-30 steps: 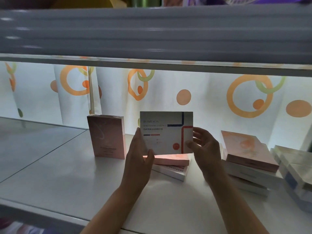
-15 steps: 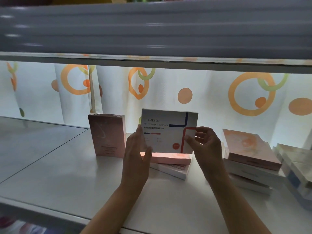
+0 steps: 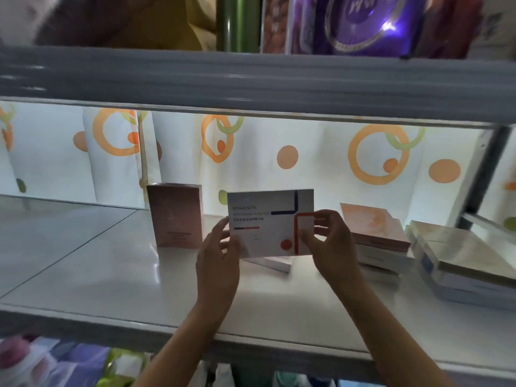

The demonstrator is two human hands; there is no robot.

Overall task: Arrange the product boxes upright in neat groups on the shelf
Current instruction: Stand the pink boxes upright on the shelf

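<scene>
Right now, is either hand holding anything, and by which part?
Both hold the white box upright above the shelf: the left hand grips its lower left edge, the right hand pinches its right edge.

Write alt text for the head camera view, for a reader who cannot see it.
Two bare hands, left hand and right hand, hold a white rectangular product box upright above a white shelf. A pink box stands upright to its left; flat stacked boxes lie on the right.
</scene>
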